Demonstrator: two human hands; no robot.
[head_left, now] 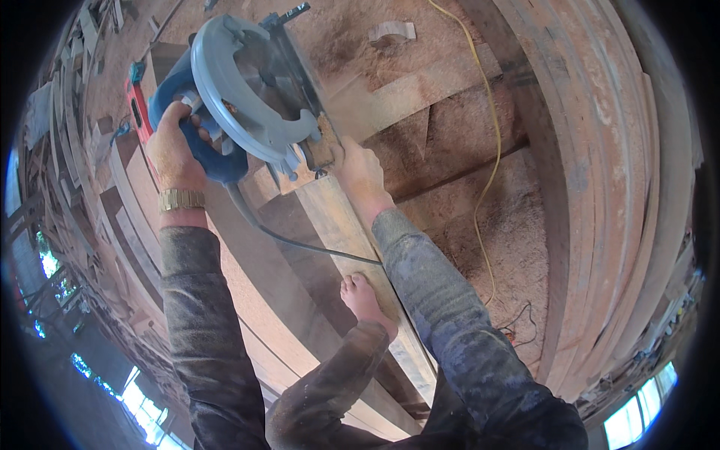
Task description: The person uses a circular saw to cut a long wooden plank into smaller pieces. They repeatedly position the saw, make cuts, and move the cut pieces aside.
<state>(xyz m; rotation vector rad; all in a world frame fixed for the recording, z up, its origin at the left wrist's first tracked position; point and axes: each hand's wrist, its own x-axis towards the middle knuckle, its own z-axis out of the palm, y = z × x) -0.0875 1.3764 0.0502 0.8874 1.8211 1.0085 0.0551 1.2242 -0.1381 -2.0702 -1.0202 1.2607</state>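
My left hand point(177, 154), wearing a metal-banded wristwatch point(181, 199), is wrapped round the blue rear handle of a circular saw point(225, 90). The saw has a rounded grey blade guard and lies across a long pale board point(337, 229). My right hand point(361, 176) is closed at the near right corner of the saw's base, beside a small brown wooden piece point(324, 142). Its fingertips are hidden, so exactly what they grip does not show. My bare foot point(364, 300) rests on the board, and the saw's dark cord point(300, 244) crosses it ahead of the toes.
A yellow cord point(495, 142) runs over the sawdust-covered ground on the right. Long curved timbers point(600, 187) are stacked along the right side. A red tool point(139, 112) lies left of the saw, near piled wood scraps point(75, 82). A curved offcut point(392, 31) lies at the far side.
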